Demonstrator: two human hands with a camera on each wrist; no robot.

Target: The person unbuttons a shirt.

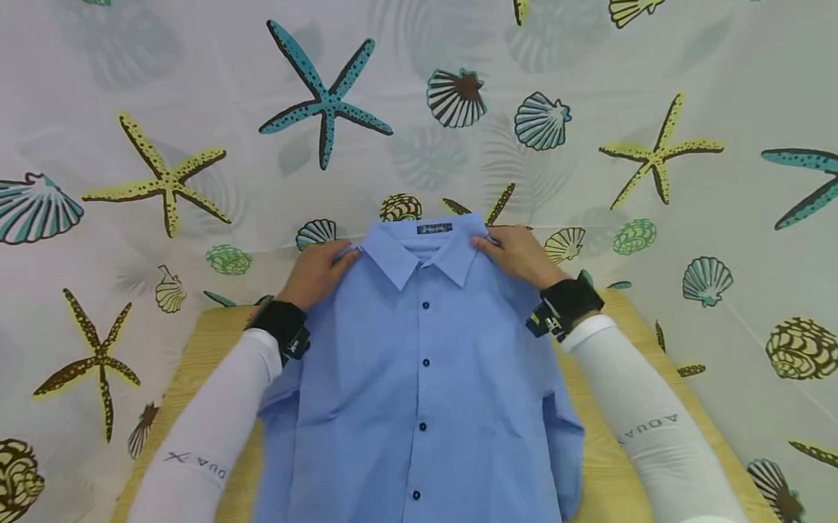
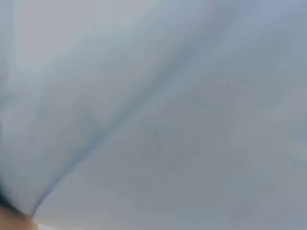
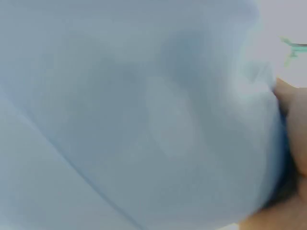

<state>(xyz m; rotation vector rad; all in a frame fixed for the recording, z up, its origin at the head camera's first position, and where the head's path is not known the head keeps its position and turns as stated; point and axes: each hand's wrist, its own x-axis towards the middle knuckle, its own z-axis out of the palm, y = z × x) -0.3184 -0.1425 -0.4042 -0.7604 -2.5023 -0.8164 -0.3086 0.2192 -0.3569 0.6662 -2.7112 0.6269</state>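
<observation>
A light blue button-up shirt point(image 1: 368, 376) hangs front side out between both hands, its collar at the top and dark buttons down the middle. My left hand point(image 1: 316, 274) pinches it at the shoulder left of the collar. At the opposite shoulder, my right hand point(image 1: 519, 254) pinches the cloth between thumb and fingers. Blue fabric point(image 2: 168, 134) fills nearly all of the left wrist view, blurred, with a seam running across it. In the right wrist view, the shirt's cloth point(image 3: 144, 120) bulges close to the camera, with part of the right hand point(image 3: 295, 124) at the edge.
Behind and under the shirt is a wooden table point(image 1: 232, 337), its side edges showing past both arms. A white curtain point(image 1: 405, 38) printed with starfish and shells surrounds the table at the back and sides. The sleeves hang down on either side of the shirt body.
</observation>
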